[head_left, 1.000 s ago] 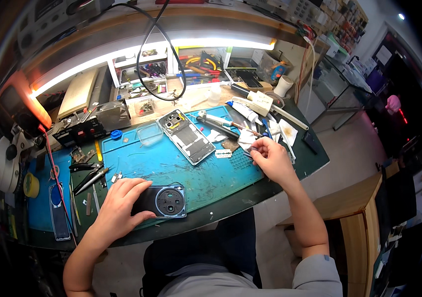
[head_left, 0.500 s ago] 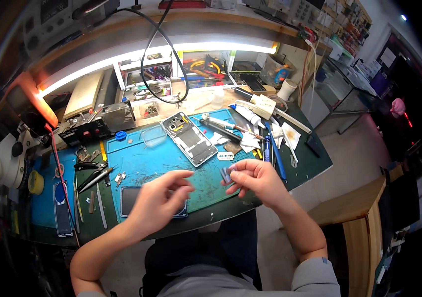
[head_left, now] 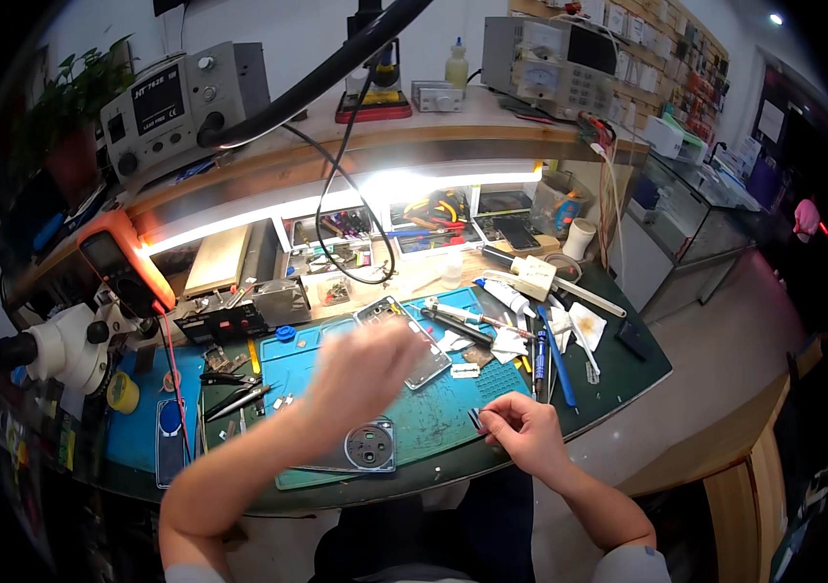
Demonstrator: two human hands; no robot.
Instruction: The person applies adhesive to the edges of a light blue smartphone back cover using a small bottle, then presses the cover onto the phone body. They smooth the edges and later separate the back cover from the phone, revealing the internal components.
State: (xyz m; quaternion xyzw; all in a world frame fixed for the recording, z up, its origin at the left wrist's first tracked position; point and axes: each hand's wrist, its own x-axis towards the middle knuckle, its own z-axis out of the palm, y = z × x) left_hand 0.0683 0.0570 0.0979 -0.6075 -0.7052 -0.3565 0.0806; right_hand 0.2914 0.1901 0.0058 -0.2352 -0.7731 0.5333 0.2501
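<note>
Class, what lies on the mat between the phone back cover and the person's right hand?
Head view: only bare teal mat lies between the phone back cover and the right hand.

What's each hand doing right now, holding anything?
Left hand: raised above the teal work mat, motion-blurred; grip cannot be told.
Right hand: pinched on a small dark part.

Bright strip light under shelf; left hand motion-blurred; edges bent, dark.
</note>
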